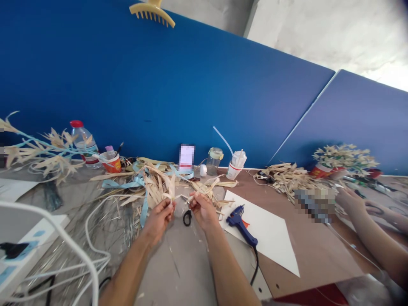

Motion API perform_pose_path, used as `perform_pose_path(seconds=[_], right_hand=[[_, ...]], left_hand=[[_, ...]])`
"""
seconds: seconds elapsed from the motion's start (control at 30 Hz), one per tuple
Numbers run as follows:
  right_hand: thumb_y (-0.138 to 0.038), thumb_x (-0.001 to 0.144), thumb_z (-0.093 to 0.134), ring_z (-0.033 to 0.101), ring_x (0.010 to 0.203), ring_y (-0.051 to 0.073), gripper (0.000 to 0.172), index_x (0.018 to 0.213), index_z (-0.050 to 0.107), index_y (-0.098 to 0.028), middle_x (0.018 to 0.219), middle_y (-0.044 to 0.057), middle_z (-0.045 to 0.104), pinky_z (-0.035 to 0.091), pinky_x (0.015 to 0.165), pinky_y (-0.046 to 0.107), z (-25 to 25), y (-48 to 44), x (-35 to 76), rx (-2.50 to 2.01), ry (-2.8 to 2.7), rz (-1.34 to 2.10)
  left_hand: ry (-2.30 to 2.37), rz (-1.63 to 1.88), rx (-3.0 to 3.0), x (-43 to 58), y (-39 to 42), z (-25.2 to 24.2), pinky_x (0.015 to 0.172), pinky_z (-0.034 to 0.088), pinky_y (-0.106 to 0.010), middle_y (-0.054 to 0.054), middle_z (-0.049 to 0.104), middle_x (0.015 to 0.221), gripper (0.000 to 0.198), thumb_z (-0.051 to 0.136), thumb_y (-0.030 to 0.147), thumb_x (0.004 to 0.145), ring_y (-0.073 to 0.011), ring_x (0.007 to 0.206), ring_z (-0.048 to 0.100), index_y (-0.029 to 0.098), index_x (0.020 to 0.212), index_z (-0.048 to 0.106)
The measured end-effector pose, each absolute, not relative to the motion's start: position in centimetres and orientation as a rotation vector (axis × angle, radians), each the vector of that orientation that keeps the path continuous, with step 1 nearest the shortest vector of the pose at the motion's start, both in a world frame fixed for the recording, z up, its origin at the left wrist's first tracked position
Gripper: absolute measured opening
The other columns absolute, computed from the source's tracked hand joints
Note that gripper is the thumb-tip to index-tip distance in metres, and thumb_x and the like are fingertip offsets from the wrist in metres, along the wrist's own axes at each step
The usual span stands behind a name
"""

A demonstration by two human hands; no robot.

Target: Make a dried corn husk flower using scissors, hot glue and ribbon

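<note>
Blue glue gun [237, 223] — pale tan straw strips [159, 185].

Scissors [186, 211] lie between your left hand [159, 217] and right hand [202, 210]. Glue gun [237, 221] on paper sheet [274, 242] to their right. Straw strips [157, 185] heaped behind.

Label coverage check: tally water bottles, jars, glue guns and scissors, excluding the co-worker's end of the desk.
Clear plastic water bottle with red cap: 1
Clear glass jar: 1
Blue glue gun: 1
Black-handled scissors: 1
Total: 4
</note>
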State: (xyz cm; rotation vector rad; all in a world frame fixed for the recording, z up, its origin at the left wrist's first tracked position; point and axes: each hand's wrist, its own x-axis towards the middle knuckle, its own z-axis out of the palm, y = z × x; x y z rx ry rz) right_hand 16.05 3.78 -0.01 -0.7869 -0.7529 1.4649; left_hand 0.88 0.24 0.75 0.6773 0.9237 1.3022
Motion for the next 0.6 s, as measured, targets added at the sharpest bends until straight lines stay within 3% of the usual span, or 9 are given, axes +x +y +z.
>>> perform_pose_path(seconds=[0.27, 0.43, 0.6], right_hand=[[-0.035, 0.059, 0.08, 0.04, 0.045, 0.006, 0.026, 0.067, 0.067, -0.015, 0.048, -0.005, 0.049, 0.034, 0.048, 0.02, -0.1, 3.2, 15.0, -0.747, -0.727, 1.65], [-0.035, 0.061, 0.079, 0.041, 0.044, 0.006, 0.023, 0.063, 0.066, -0.015, 0.047, -0.005, 0.051, 0.032, 0.047, 0.019, 0.0, 3.2, 14.8, -0.785, -0.744, 1.6], [-0.039, 0.062, 0.076, 0.042, 0.044, 0.007, 0.027, 0.06, 0.062, -0.016, 0.047, -0.004, 0.052, 0.03, 0.047, 0.02, 0.2, 3.0, 14.7, -0.797, -0.831, 1.573]], left_hand=[[0.916, 1.257, 0.751, 1.5, -0.2, 0.5, 0.052, 0.033, -0.021, 0.0, 0.06, 0.079, 0.031, 0.083, 0.031, 0.06, -0.0067, 0.056, 0.042, 0.015, 0.078, 0.063], [0.904, 1.232, 0.791, 1.3, -0.3, 0.6, 0.051, 0.031, -0.021, 0.003, 0.053, 0.068, 0.039, 0.082, 0.036, 0.062, -0.0074, 0.056, 0.042, 0.016, 0.091, 0.066], [0.929, 1.219, 0.712, 1.3, -0.1, 0.5, 0.046, 0.026, -0.02, 0.007, 0.046, 0.055, 0.051, 0.085, 0.039, 0.056, -0.0058, 0.048, 0.035, 0.015, 0.095, 0.064]])
